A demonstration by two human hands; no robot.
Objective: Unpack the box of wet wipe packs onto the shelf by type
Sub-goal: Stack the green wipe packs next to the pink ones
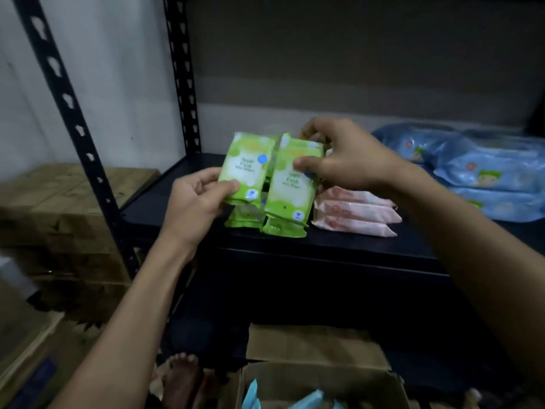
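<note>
While the dark shelf carries blue packs and pink packs, we stand green packs beside them: our left hand pinches one green pack, our right hand grips another green pack; the box sits below.

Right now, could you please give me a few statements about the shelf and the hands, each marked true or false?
1. The left hand grips a green pack. True.
2. The right hand hangs idle. False: it holds a second green pack.
3. The pink packs lie right of the green ones on the shelf. True.
4. The blue packs sit at the shelf's left end. False: they are at the right.
5. The cardboard box below is closed. False: it is open, with light blue packs inside.
</note>
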